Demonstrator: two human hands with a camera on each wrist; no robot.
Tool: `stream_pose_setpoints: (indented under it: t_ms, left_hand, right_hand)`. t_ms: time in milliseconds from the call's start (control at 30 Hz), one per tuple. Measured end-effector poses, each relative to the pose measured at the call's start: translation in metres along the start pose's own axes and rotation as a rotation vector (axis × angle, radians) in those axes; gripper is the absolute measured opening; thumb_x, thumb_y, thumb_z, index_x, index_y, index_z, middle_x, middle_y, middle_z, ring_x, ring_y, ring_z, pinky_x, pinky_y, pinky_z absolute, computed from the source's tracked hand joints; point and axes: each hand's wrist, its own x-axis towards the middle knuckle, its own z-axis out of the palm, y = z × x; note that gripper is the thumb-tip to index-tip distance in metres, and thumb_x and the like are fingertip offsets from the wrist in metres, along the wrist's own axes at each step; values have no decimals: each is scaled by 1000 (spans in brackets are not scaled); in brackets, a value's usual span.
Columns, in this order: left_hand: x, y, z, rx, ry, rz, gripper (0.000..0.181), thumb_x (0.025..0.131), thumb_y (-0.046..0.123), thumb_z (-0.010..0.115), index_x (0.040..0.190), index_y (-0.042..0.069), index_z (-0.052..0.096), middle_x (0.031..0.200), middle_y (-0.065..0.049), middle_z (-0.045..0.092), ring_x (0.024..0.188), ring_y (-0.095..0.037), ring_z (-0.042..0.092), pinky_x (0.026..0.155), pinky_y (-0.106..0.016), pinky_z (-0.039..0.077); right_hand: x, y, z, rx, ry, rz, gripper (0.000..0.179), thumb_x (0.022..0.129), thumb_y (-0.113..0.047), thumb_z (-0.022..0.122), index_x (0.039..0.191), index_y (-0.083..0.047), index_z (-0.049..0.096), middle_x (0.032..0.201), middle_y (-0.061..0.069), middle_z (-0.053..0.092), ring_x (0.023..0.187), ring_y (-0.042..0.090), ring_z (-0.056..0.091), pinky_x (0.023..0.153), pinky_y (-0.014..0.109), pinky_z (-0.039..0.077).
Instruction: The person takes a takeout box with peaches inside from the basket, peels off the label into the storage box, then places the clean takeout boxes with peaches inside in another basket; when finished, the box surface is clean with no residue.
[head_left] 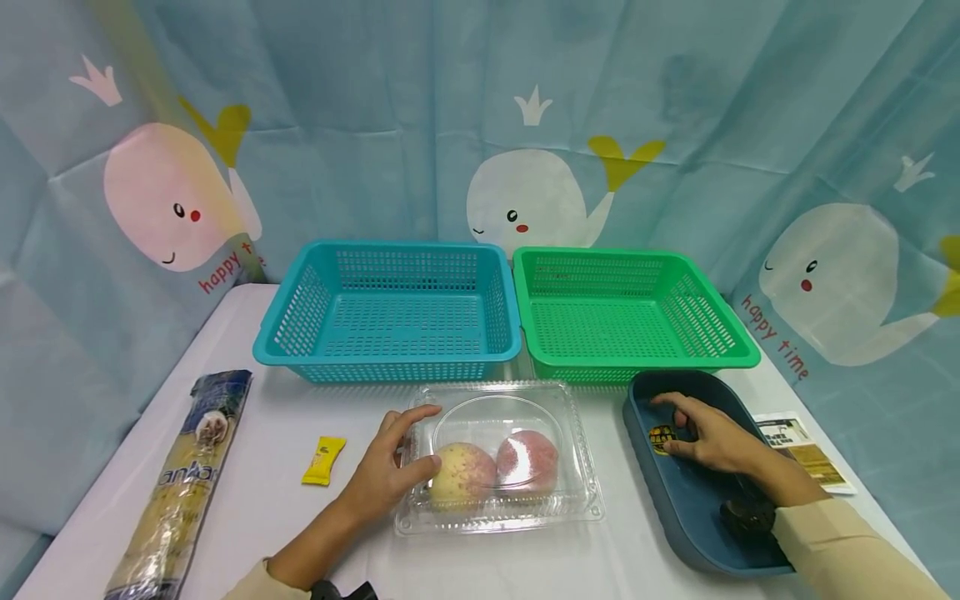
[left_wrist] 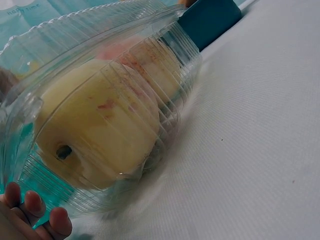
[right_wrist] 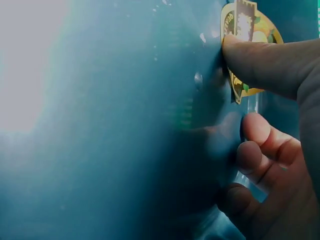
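In the head view, my left hand holds the left end of a clear plastic clamshell, its thumb and index finger over the lid. Several of its fingertips curl along the lower edge in the left wrist view. Inside sit two peaches, a yellowish one and a pinker one. My right hand reaches into a dark blue box. Its thumb touches a small gold-and-black patterned piece; the other fingers curl loosely apart from it below, in the right wrist view.
A blue basket and a green basket stand at the back. On the left lie a long noodle packet and a small yellow wrapped piece. A printed packet lies right of the box.
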Motion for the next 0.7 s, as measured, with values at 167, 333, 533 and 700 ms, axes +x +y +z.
stream_pose_setpoints:
  t_ms: [167,333,533,700]
  left_hand:
    - [0,-1,0,3,3,5,54,84,17,65,136,15,53,103,-9,42,90,-26,42,68,-35,46]
    - [0,0,0,-4,3,1,54,84,17,65,137,16,53,104,-9,42,91,-26,43,70,-36,47]
    - [0,1,0,-6,5,1,54,84,17,65,137,16,53,104,-10,42,91,-27,43,69,-35,47]
    - [0,0,0,18,12,4,53,84,18,65,136,17,54,104,-7,43,93,-26,43,74,-41,44]
  right_hand:
    - [1,2,4,-6,66,-127,42,71,-7,84,89,-18,49,81,-2,43,71,12,43,59,26,33]
    - [-1,2,4,-33,59,-144,35,75,-11,82,88,-25,54,87,-6,46,78,13,46,62,29,38]
    - [-3,1,2,-24,28,-74,35,79,-19,80,111,-23,66,92,-4,48,79,14,45,60,28,38]
    - [-3,-3,0,-13,8,-35,39,81,-20,79,117,-17,67,90,-3,46,76,13,43,60,28,36]
